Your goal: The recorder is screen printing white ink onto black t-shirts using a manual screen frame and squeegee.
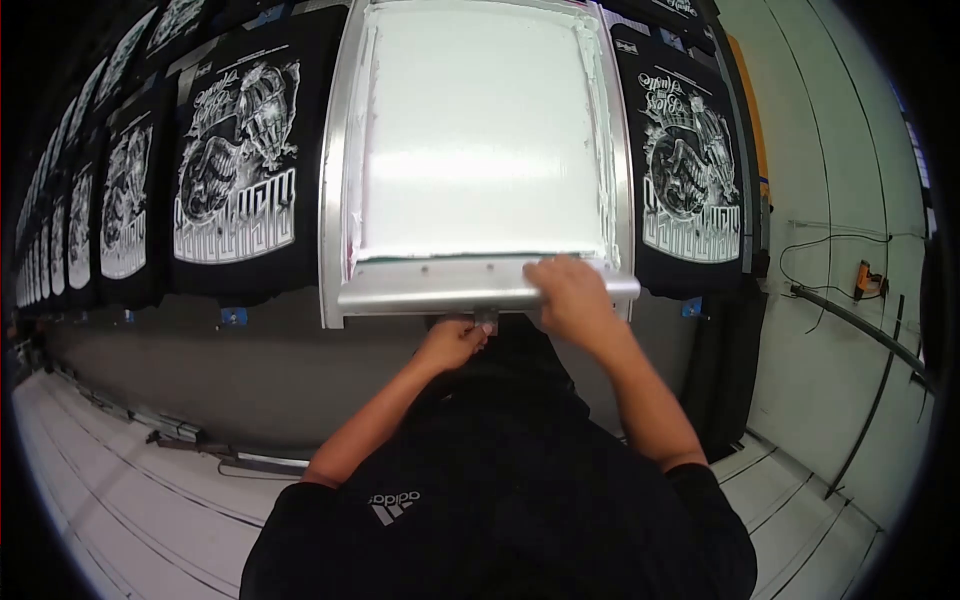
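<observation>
In front of me lies a screen printing frame (333,200) with metal sides, its mesh (480,140) coated in white ink. A long silver squeegee (430,290) spans the near end of the frame. My right hand (578,300) is closed over the right part of the squeegee, fingers on top. Just below the squeegee's middle, my left hand (450,346) is closed, its thumb and fingers pinching a small dark fitting (486,320) at the frame's near edge. White ink is thickest along the inner right side of the frame.
Black shirts with white prints lie on boards to the left (240,170) and right (690,170) of the frame. More printed shirts (125,200) recede at far left. On the right, a white wall (800,130) carries cables and an orange tool (868,281). Metal rails (160,425) lie near the tiled floor.
</observation>
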`<state>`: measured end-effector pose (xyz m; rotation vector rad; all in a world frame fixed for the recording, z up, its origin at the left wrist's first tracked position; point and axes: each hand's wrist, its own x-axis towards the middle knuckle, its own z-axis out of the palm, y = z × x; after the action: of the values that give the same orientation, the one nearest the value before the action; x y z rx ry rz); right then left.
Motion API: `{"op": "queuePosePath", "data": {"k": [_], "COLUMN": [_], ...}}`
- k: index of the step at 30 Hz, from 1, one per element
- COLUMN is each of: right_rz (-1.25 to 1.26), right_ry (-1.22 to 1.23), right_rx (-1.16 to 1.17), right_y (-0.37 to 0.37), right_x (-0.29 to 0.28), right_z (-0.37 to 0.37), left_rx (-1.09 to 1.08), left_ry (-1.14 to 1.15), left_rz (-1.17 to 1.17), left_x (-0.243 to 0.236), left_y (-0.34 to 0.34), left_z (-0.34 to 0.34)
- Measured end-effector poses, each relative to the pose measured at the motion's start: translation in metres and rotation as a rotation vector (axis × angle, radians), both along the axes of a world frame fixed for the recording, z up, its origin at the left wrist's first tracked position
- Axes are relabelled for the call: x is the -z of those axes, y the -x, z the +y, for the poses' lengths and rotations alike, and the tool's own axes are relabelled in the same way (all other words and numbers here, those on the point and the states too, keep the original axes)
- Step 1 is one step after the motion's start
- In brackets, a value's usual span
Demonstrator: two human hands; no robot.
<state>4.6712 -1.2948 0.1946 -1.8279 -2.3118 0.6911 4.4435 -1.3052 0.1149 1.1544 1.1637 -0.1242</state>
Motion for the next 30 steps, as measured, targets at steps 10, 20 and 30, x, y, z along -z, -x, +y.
{"op": "queuePosePath", "data": {"k": [10,20,30], "right_rz": [0.058,0.328,1.272], "right_ry": [-0.102,0.109,0.191], "right_rx": [-0.061,0.240,0.606], "right_y": [-0.008,-0.166,-0.196], "right_x": [-0.001,0.033,0.058], "right_z": [-0.027,-0.016,-0.018], "left_rx": [0.070,-0.806,-0.825], "left_ry": [-0.281,-0.924,-0.736], "left_rz": [0.259,0.441,0.041], "left_x": [0.001,-0.045,0.014], "left_y": [-0.005,0.094,0.095], "left_z": [-0.017,0.053,0.096]}}
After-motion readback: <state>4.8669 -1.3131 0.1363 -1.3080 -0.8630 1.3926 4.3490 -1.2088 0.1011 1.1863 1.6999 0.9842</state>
